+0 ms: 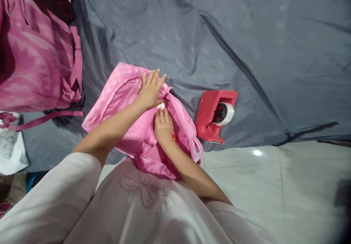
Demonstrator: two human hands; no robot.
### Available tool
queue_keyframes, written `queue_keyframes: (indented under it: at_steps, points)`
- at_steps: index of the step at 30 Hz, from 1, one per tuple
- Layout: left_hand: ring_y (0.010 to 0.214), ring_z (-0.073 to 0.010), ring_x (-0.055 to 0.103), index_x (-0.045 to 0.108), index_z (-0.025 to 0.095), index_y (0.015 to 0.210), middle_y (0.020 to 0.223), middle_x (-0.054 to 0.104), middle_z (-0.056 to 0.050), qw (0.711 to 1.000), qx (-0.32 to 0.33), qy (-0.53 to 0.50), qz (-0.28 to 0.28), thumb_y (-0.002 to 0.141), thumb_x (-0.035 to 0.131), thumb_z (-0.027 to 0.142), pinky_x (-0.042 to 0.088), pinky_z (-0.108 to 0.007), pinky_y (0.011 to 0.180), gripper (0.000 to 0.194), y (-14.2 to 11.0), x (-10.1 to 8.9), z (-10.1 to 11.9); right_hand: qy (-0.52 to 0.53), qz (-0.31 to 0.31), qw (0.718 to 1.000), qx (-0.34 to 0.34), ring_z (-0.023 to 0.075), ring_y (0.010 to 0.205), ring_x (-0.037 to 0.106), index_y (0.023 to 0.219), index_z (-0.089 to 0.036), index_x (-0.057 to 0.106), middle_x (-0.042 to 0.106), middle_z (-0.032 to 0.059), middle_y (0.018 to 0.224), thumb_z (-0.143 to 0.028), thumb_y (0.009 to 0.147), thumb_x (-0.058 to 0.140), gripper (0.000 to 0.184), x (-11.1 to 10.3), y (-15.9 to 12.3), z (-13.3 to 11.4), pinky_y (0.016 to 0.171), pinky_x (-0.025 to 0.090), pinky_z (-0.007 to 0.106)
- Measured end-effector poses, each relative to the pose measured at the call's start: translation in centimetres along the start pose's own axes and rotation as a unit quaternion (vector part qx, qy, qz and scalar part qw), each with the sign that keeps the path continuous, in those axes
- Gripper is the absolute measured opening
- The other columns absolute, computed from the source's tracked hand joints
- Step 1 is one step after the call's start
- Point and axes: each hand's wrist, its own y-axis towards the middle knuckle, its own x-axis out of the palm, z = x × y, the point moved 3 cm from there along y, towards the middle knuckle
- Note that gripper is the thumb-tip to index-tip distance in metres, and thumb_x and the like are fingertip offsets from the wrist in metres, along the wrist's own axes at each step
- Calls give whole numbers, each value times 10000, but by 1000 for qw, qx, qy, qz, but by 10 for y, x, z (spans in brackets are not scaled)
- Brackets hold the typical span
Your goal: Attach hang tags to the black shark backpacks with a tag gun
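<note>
A pink backpack (131, 130) lies unzipped at the front edge of the covered table, its flap folded back to the left. My left hand (150, 92) rests with fingers spread across the rim of the opening, near the zip. Inside the bag is my right hand (163, 127), its fingers laid forward with their tips at a small white piece (161, 106), perhaps paper. Part of a red thing (174, 137) shows beside that wrist; the rest is hidden. The undersides of both hands are out of sight.
A red tape dispenser (204, 114) with a tape roll stands just right of the bag. Another pink backpack (35, 57) with loose straps is at the left, near white crumpled material (13, 152). A wrinkled grey cloth (260, 54) covers the table; tiled floor (255, 178) lies below its edge.
</note>
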Motion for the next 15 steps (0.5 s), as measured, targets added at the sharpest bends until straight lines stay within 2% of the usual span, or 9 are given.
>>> queue_keyframes:
  at_steps: [5, 15]
  points:
    - [1522, -362, 33, 161, 185, 1575, 1646, 59, -182, 1000, 0, -7, -6, 683, 780, 456, -72, -551, 1203, 1120, -1, -2, 1, 13, -11, 1000, 11, 353, 1409, 394, 1365, -47, 559, 490, 234, 1445, -96, 983, 364, 432, 1, 0, 1, 1082, 407, 544]
    - [1523, -352, 25, 163, 190, 1575, 1647, 57, -175, 1000, -8, -1, -12, 669, 793, 455, -69, -536, 1209, 1135, -1, -4, 2, -10, 12, 1000, 0, 359, 1373, 440, 1335, -45, 584, 510, 209, 1437, -115, 985, 355, 423, 1, 0, 0, 1074, 421, 517]
